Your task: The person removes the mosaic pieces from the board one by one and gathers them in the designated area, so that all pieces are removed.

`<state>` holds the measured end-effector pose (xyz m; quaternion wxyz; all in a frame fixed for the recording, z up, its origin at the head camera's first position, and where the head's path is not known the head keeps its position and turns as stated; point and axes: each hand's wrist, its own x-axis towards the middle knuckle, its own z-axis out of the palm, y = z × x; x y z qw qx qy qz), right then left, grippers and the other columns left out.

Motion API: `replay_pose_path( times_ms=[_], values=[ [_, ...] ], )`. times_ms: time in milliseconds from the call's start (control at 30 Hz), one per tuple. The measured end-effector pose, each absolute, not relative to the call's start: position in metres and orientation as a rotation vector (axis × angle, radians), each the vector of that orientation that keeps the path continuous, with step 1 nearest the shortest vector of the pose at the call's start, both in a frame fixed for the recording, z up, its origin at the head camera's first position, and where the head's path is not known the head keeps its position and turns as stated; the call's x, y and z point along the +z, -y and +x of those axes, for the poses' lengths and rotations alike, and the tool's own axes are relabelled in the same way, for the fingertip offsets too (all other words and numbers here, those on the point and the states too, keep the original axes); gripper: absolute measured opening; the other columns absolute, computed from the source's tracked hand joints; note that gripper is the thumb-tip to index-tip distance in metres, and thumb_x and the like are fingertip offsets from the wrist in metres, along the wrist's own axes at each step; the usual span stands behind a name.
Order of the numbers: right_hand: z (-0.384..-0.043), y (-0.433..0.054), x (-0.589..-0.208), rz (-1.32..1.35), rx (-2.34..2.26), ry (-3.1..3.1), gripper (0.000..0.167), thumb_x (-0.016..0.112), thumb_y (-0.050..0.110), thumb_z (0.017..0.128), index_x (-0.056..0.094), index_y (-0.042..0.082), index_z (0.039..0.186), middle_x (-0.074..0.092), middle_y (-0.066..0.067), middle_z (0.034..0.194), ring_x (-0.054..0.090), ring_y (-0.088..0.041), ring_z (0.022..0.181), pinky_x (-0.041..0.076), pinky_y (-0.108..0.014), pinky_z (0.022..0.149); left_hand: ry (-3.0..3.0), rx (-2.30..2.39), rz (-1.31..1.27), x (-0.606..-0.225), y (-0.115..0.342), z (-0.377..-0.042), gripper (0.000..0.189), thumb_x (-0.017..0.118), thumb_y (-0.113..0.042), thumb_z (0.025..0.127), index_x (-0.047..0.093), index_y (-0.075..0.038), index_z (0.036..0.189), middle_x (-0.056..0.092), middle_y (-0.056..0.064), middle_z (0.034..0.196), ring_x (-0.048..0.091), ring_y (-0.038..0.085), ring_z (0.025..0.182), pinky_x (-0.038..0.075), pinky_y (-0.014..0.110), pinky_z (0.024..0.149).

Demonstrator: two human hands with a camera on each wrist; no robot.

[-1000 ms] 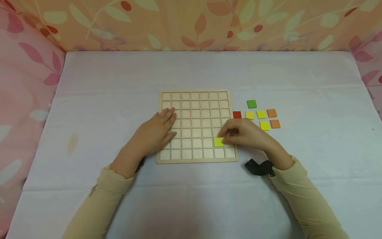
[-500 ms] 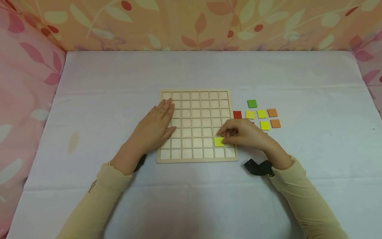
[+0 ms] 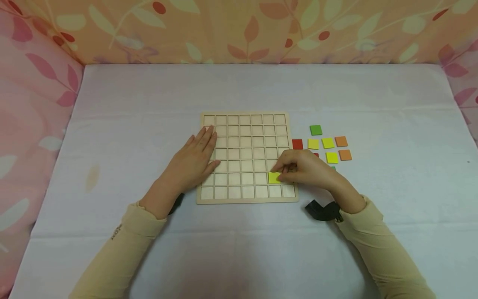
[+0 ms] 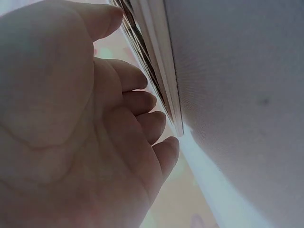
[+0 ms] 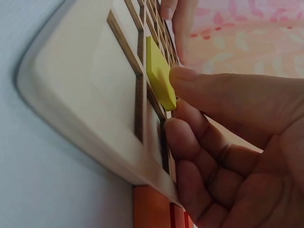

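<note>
A pale wooden grid board (image 3: 246,201) lies flat on the white cloth. Over its left side rests my left hand (image 3: 189,161), fingers stretched forward and palm down. Seen from the left wrist, the fingertips come right up to the board's edge (image 4: 164,61). A thin square yellow tile (image 3: 274,177) sits at a cell in the second row from the front, near the right side. My right hand (image 3: 305,168) pinches this tile, the thumb on its face and the curled fingers at its lower edge. In the right wrist view the yellow tile (image 5: 159,76) stands slightly proud of the grid bars.
Right of the board lie loose tiles: a green tile (image 3: 315,130), a red tile (image 3: 297,144), several yellow tiles (image 3: 328,143) and orange tiles (image 3: 345,155). My right hand partly covers others. A black strap piece (image 3: 323,210) hangs at the right wrist. Patterned curtains (image 3: 246,31) border the table.
My left hand has slid a little farther from me along the board's left side. My right hand and the yellow tile have stayed nearly in place.
</note>
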<state>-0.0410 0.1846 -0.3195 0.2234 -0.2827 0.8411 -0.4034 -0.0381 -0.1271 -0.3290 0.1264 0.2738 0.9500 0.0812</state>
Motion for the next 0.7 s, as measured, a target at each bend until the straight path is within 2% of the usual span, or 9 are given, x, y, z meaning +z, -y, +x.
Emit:
replay_pose_path(
  times_ms=[267, 700],
  values=[
    [-0.04, -0.1854, -0.3196, -0.821, -1.137, -2.317, 0.018, 0.075, 0.0, 0.077, 0.073, 0.013, 0.09, 0.064, 0.005, 0.09, 0.057, -0.011, 0.078, 0.049, -0.027, 0.07, -2.741, 0.216, 0.773, -0.3278, 0.1256, -0.0376, 0.07, 0.039, -0.038, 0.101, 0.007, 0.003, 0.149, -0.001, 0.017, 0.156, -0.005, 0.03, 0.143, 0.007, 0.047, 0.114],
    [-0.0374, -0.1848, -0.3182, -0.767, -1.173, -2.322, 0.017, 0.073, -0.002, 0.079, 0.073, 0.013, 0.088, 0.067, 0.005, 0.088, 0.056, -0.014, 0.074, 0.047, -0.025, 0.064, -2.735, 0.25, 0.79, -0.3279, 0.1264, -0.0369, 0.07, 0.038, -0.038, 0.102, 0.007, 0.004, 0.149, -0.002, 0.017, 0.156, -0.005, 0.029, 0.143, 0.006, 0.045, 0.115]
  ],
)
